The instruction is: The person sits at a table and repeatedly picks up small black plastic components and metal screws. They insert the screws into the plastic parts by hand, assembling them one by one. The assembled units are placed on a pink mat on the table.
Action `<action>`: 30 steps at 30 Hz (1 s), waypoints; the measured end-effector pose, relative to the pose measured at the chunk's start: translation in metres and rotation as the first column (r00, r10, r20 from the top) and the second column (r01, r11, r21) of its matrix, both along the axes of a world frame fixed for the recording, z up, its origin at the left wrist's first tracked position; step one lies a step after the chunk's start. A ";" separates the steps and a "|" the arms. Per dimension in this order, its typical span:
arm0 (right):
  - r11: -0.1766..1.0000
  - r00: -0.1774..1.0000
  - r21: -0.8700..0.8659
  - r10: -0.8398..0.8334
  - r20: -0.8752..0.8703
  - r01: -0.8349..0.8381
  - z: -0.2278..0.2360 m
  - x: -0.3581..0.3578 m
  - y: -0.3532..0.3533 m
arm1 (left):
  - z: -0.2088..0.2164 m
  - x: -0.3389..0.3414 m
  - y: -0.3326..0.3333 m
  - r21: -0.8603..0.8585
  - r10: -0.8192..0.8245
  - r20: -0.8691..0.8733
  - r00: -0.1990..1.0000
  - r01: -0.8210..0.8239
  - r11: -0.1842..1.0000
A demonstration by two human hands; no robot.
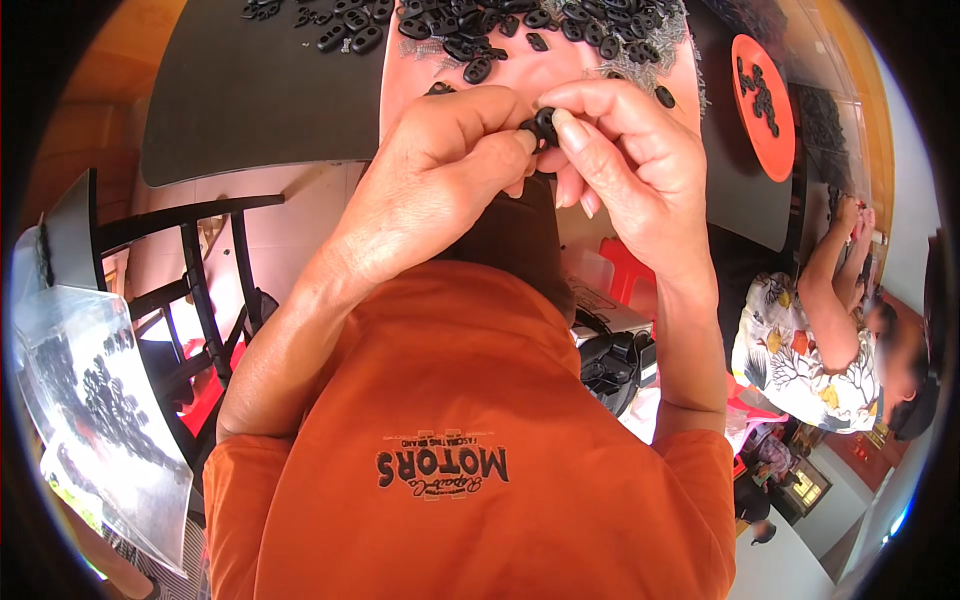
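Both my hands meet over the near edge of a pink work surface (400, 90). My left hand (425, 190) pinches a small black plastic piece (545, 125), which looks like a two-hole cord lock, between thumb and forefinger. On its other side, my right hand (640, 165) grips the same piece with thumb and forefinger; fingers hide most of it. Just beyond lie many loose black cord-lock parts (478, 70), oval with two holes. Mixed in at the right is a heap of small metal-coloured springs (660, 50). A single black part (665, 97) rests beside my right hand.
A dark tabletop (260, 100) extends left, with more black parts at its far edge. An orange-red plate (775, 150) at the right carries black pieces. A black chair frame (190, 250) stands at the left. Another person (810, 340) sits at the right.
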State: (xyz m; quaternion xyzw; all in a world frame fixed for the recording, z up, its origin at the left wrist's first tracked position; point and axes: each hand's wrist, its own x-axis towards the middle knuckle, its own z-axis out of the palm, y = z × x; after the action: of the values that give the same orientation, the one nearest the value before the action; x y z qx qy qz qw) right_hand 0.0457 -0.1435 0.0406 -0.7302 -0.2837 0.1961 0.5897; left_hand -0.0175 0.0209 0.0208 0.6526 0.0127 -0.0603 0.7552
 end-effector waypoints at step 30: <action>1.000 1.000 -0.003 -0.003 0.026 0.003 0.000 0.000 0.003 | -0.008 0.001 0.002 0.016 -0.018 0.055 0.998 0.017 1.000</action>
State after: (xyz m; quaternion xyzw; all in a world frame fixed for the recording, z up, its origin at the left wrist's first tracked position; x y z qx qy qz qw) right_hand 0.0453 -0.1406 0.0402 -0.7341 -0.2898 0.1863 0.5852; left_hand -0.0162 0.0228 0.0123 0.6601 -0.0132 -0.0489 0.7495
